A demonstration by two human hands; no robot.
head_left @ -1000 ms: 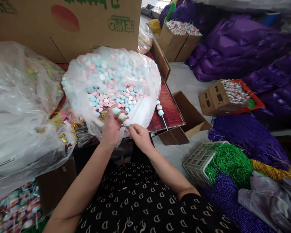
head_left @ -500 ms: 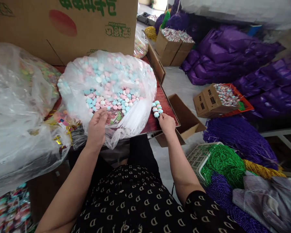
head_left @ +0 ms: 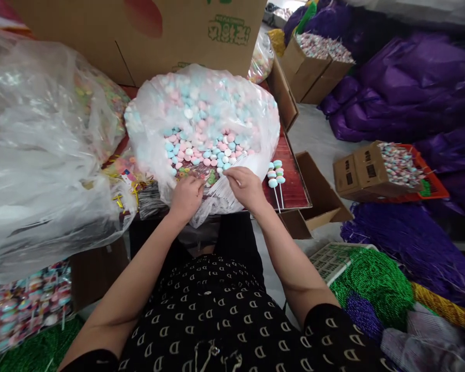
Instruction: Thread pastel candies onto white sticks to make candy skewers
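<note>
White sticks (head_left: 223,195): a loose sheaf, slim and straight, lying slantwise at the near edge of the tabletop (head_left: 295,182); probably light, stiff and slick, best pinched singly by one end.
Left hand (head_left: 188,194): fingers curled over the gummies; I cannot tell whether it grips one.
Right hand (head_left: 247,187): over the sticks, thumb and fingertips drawn together; whether anything is between them is hidden.
Gummies (head_left: 210,178): small, green and reddish pieces between the hands; likely tacky and pliable, to be taken by the rim.
Two loaded skewers (head_left: 280,180): side by side, right of the bag, pastel pieces stacked at the far ends; best lifted by the bare stick.
Candies (head_left: 197,154): matt, rounded, pink, blue and white, heaped inside the bag; likely feather-light and squashy, so hold gently around the sides.
Clear bag (head_left: 262,150): thin, crumpled, mouth facing the person; likely slippery.
</note>
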